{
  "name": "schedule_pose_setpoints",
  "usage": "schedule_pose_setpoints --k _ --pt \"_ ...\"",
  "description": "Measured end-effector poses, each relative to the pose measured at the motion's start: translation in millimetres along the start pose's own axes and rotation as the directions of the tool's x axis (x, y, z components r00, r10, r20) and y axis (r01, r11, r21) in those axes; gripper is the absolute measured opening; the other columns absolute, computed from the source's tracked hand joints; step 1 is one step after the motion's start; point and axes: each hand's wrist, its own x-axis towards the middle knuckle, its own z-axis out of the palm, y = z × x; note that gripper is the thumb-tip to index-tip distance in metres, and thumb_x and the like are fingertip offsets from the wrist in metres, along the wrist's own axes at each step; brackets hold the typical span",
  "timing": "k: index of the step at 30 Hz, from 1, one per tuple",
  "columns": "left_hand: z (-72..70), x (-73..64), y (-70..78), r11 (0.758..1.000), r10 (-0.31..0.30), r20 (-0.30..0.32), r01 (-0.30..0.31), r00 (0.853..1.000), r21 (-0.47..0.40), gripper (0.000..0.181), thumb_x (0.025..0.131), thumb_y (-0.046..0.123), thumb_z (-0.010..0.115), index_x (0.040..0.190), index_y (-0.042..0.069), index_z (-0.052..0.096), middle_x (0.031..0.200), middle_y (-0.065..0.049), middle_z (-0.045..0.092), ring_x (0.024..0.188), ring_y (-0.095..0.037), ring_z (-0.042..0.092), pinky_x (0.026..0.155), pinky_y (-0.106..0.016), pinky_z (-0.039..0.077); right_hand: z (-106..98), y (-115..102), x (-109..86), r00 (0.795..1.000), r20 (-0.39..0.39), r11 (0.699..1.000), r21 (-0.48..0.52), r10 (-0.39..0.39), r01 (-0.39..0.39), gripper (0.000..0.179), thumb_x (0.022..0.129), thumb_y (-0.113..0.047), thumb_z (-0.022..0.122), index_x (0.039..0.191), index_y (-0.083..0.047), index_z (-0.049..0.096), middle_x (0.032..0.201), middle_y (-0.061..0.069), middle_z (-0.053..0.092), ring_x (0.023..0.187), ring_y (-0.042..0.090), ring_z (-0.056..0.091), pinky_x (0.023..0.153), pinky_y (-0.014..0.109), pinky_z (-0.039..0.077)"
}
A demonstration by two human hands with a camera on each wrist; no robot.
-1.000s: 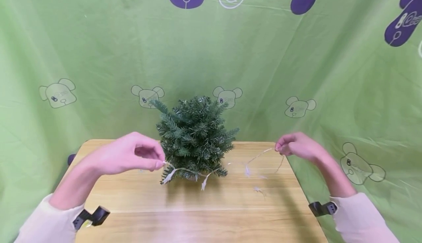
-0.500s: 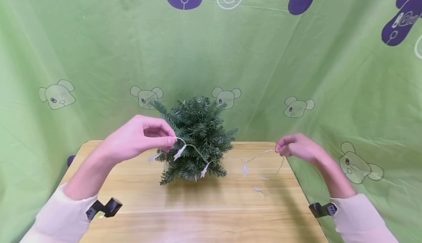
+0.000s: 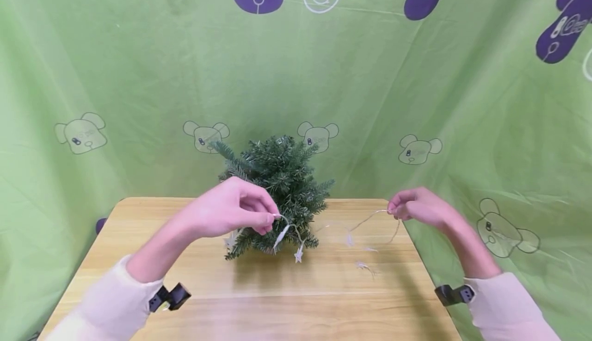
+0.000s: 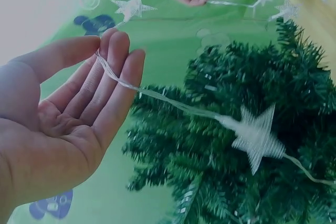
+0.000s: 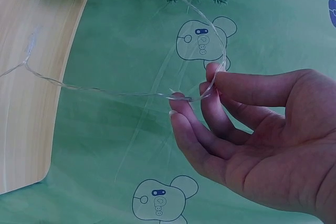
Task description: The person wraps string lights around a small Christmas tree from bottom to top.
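Observation:
A small green artificial Christmas tree (image 3: 289, 176) stands upright on the table. In front of it, my left hand (image 3: 231, 207) pinches the clear wire of a star string light (image 3: 298, 253) between thumb and fingertips. The left wrist view has a clear plastic star (image 4: 257, 135) hanging close to the branches, beyond those fingertips. Off to the tree's right, my right hand (image 3: 418, 207) pinches another stretch of the same wire, seen as a thin loop (image 5: 224, 51) in the right wrist view. Between the hands the wire sags. My left hand hides part of the tree.
The wooden table (image 3: 277, 315) has rounded far corners. Part of the light string, with a star (image 3: 361, 265), hangs or lies low at the right; which one is unclear. A green printed curtain (image 3: 370, 74) surrounds the table behind and at both sides.
My left hand has moved right across the tree's front, rising and then dropping, and carries its stretch of wire along. The wire between the hands sags more. My right hand stays almost still.

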Motion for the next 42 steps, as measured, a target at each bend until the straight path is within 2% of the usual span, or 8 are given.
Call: schedule_pose_setpoints --k 5,10,14,19,25,32,42 --pt "12.7 14.7 5.1 0.997 0.009 0.024 -0.010 1.000 0.071 0.011 0.091 0.016 0.073 0.102 0.016 0.077 0.089 0.005 0.078 0.084 -0.014 0.075 0.088 -0.032 0.059 -1 2 -4.4 1.000 -0.005 1.000 -0.011 -0.004 0.004 0.027 0.085 -0.006 0.061 0.111 -0.001 0.066 0.104 0.008 0.070 0.102 0.025 0.065 0.099 0.058 0.052" --pt "24.1 31.1 10.9 0.989 0.024 0.048 -0.030 0.999 0.144 0.010 0.091 0.018 0.071 0.099 0.020 0.077 0.087 0.009 0.077 0.085 -0.012 0.074 0.088 -0.031 0.058 -2 2 -8.3 1.000 -0.018 1.000 -0.012 0.002 -0.002 0.029 0.083 -0.005 0.061 0.112 -0.001 0.067 0.106 0.009 0.070 0.105 0.029 0.064 0.099 0.059 0.051" --pt "32.3 44.8 12.2 0.989 0.000 0.041 -0.006 0.999 0.146 0.009 0.091 0.017 0.072 0.096 0.023 0.077 0.084 0.010 0.076 0.084 -0.013 0.073 0.086 -0.032 0.058 -2 3 -10.0 1.000 -0.023 1.000 -0.014 0.007 -0.008 0.031 0.083 -0.006 0.061 0.113 -0.001 0.067 0.107 0.009 0.070 0.105 0.028 0.064 0.098 0.057 0.052" --pt "42.0 61.5 9.9 0.987 -0.002 0.028 -0.003 1.000 0.162 0.009 0.090 0.014 0.071 0.093 0.021 0.076 0.081 0.009 0.075 0.080 -0.012 0.071 0.082 -0.031 0.058 -2 3 -11.2 1.000 -0.026 1.000 -0.014 0.010 -0.011 0.032 0.083 -0.006 0.062 0.114 0.001 0.066 0.108 0.010 0.071 0.105 0.028 0.064 0.098 0.056 0.053" --pt "55.8 77.2 8.9 0.969 0.013 0.024 -0.018 1.000 0.247 0.006 0.089 0.013 0.072 0.090 0.018 0.075 0.078 0.009 0.074 0.074 -0.010 0.069 0.073 -0.027 0.057 -3 3 -13.9 0.999 -0.029 1.000 -0.008 0.020 -0.021 0.030 0.083 -0.006 0.062 0.112 -0.002 0.067 0.107 0.009 0.070 0.105 0.029 0.064 0.097 0.058 0.052" --pt "70.8 89.4 5.4 0.930 0.010 -0.001 -0.009 1.000 0.367 0.006 0.090 0.013 0.074 0.088 0.019 0.075 0.079 0.009 0.074 0.073 -0.005 0.066 0.076 -0.024 0.056 -3 5 -15.3 0.999 -0.034 1.000 -0.011 0.020 -0.021 0.029 0.083 -0.006 0.061 0.111 -0.003 0.067 0.107 0.009 0.070 0.103 0.026 0.064 0.097 0.058 0.052" --pt "79.0 94.4 -7.8 0.914 0.000 0.021 -0.008 1.000 0.405 0.008 0.088 0.011 0.075 0.086 0.019 0.074 0.079 0.008 0.074 0.073 -0.005 0.066 0.077 -0.024 0.056 -2 6 -17.2 0.999 -0.037 1.000 -0.015 0.023 -0.024 0.030 0.084 -0.006 0.061 0.113 -0.002 0.067 0.109 0.010 0.071 0.105 0.029 0.064 0.097 0.058 0.052"
